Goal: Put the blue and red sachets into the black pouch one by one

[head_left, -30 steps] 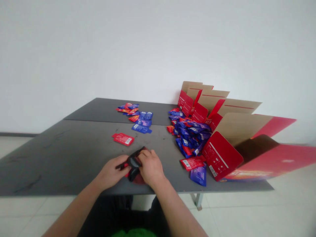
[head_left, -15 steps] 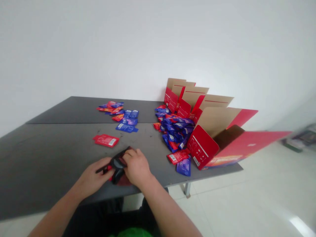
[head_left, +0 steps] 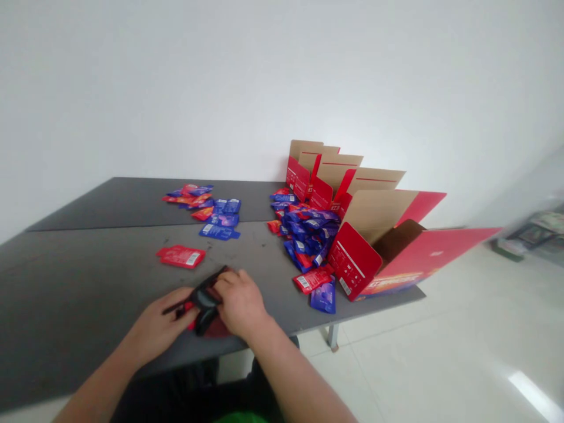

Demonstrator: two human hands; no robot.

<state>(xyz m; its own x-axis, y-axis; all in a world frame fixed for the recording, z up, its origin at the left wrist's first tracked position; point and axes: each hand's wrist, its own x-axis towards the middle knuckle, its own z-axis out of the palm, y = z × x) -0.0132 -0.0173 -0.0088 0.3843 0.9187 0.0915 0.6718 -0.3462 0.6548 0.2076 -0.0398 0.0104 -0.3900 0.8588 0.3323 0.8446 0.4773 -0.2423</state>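
Both my hands are at the near edge of the grey table, and my left hand (head_left: 159, 321) and my right hand (head_left: 240, 304) grip a dark glossy pouch (head_left: 205, 305) with a red underside. My fingers hide most of it, so its exact form is unclear. A flat red sachet (head_left: 180, 256) lies just beyond my hands. To the right stands a heap of blue and red sachets (head_left: 304, 232), and a smaller scatter of them (head_left: 207, 211) lies farther back.
The grey table (head_left: 101, 276) is made of two joined panels against a white wall. Open red-and-cardboard cartons (head_left: 352, 258) stand in a row along its right side, one overhanging the edge. A metal table leg (head_left: 333, 336) and tiled floor show below.
The whole scene has slid left in the picture as my head turned right. My hands stay closed on the dark pouch, and the table items keep their places.
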